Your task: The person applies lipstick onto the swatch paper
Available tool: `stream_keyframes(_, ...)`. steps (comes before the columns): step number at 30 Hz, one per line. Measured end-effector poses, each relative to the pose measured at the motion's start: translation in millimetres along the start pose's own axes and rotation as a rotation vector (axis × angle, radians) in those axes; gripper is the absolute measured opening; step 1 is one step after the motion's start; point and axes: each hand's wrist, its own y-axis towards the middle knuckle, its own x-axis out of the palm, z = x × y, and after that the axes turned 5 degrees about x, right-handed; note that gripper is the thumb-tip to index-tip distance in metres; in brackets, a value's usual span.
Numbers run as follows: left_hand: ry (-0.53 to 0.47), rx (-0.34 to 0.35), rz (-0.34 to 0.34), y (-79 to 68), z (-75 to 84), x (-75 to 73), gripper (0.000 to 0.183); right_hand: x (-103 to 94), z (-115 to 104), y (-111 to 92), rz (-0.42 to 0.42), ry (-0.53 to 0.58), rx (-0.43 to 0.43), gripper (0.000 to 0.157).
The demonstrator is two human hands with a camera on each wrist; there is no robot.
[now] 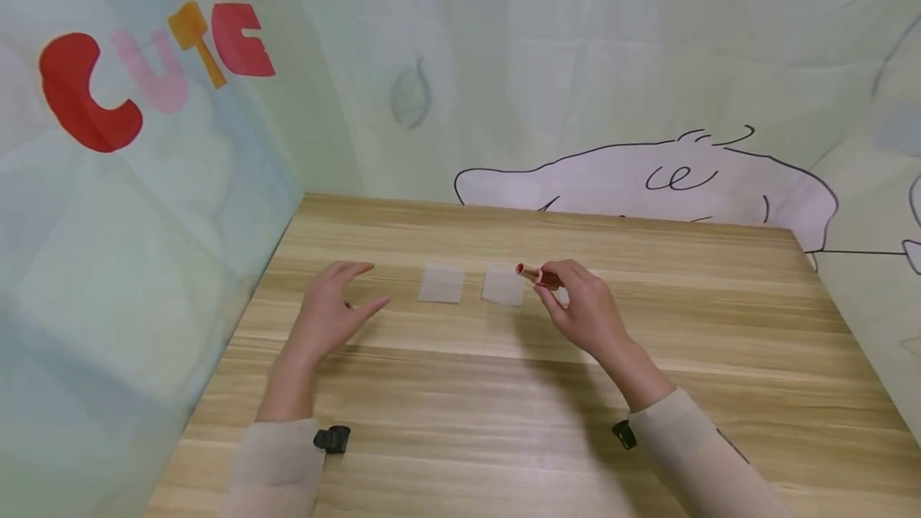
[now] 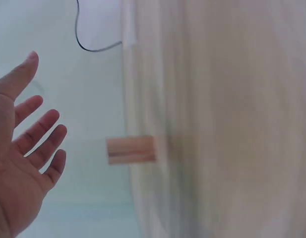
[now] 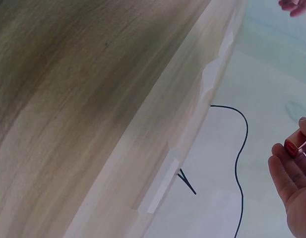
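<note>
My right hand (image 1: pixel 586 302) pinches a lipstick (image 1: pixel 549 279) between thumb and fingers, above the table near the middle white paper square (image 1: pixel 502 294). Its red tip points left, out of a gold tube. The right wrist view shows the red end of the lipstick (image 3: pixel 291 148) at the fingertips. My left hand (image 1: pixel 327 314) hovers at the left with thumb and fingers spread, holding nothing; in its wrist view the left hand (image 2: pixel 29 153) is likewise spread. A small copper-coloured piece like a cap (image 2: pixel 131 150) stands on the table near it, mostly hidden behind the hand in the head view.
Another white paper square (image 1: pixel 441 284) lies to the left, and a third one (image 1: pixel 564 296) is partly covered by my right hand. The wooden table (image 1: pixel 446 422) meets printed cloth walls (image 1: pixel 345 62) at its back and left. Dark wrist straps (image 1: pixel 332 440) show at both cuffs.
</note>
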Motion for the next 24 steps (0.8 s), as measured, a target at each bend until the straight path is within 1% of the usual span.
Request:
stream_keyframes(3, -0.014, 0.016, -0.016, 3.6, 9.2, 0.0, 0.054, -0.7, 0, 0, 0.001, 0.002, -0.004, 0.024)
stream_keyframes(5, -0.027, 0.014, -0.028, 4.8, 13.7, 0.1, 0.053, -1.3, 0, 0, 0.002, 0.002, -0.010, 0.024)
stream_keyframes(10, -0.034, 0.017, -0.051, 7.1, 21.7, 2.0, 0.049, -2.7, -1, 0, 0.011, -0.003, -0.036, 0.025)
stream_keyframes(17, -0.026, 0.047, -0.086, 16.4, 32.7, 8.9, 0.050, -3.9, -1, 1, 0.002, -0.009, -0.033, 0.025)
stream_keyframes(24, -0.045, 0.074, -0.106, 24.1, 43.1, 17.6, 0.050, -3.8, -1, 2, -0.012, -0.012, -0.042, 0.024)
